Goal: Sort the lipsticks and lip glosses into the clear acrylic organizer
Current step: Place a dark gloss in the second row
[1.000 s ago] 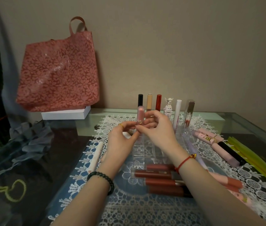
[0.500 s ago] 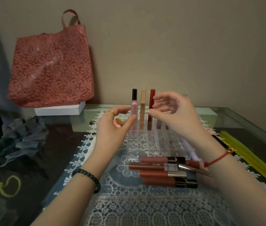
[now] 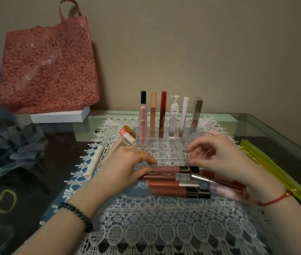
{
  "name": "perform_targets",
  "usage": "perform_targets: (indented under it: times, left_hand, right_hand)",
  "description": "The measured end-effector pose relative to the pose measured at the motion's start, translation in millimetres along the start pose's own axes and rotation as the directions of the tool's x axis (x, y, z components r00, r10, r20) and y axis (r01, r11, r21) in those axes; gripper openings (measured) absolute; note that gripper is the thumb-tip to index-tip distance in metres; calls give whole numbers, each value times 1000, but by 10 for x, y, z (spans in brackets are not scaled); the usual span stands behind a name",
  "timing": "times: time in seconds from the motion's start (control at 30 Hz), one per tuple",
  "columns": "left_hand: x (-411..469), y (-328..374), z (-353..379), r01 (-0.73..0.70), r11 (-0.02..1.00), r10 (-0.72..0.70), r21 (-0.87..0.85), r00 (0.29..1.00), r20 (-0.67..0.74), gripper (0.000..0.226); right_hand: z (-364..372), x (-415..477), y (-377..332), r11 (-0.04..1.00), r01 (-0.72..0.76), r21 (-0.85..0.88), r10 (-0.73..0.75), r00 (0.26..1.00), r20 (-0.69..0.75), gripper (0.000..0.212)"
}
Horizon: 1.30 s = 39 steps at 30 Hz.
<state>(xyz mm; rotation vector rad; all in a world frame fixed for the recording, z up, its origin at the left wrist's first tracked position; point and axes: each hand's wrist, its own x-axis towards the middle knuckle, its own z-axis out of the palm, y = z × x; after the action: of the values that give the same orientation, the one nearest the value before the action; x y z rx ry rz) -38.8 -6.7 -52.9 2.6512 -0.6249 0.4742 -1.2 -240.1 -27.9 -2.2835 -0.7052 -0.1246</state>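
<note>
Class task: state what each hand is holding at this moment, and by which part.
Neither holds anything yet. The left hand rests its fingertips on the base end of the topmost lying lip gloss; the right hand hovers open.

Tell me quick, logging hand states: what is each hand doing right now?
Left hand: open, fingertips on the top lip gloss of the lying row, not gripping.
Right hand: open, empty, fingers curled over the organizer.

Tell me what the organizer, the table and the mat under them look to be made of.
Organizer: clear, glossy rigid plastic, likely acrylic; the lace shows through its walls and the edges catch light.
Table: glass top, smooth and shiny, with a greenish edge and reflections.
Mat: white openwork lace, matte, probably cotton or synthetic thread; darker surface shows through the holes.
</note>
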Motion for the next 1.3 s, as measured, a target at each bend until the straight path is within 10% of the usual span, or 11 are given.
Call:
perform_targets:
  times: [0.87,1.3]
  left_hand:
    - [-69,204,41,-318,948,310,5,929,203,32]
    - [13,153,83,-134,949,19,-286,928,-371,27]
  right_hand:
    - [94,-247,-109,975,62,-212,20,931,364,30]
    - [253,-43,-352,823,116,556,34,967,-251,41]
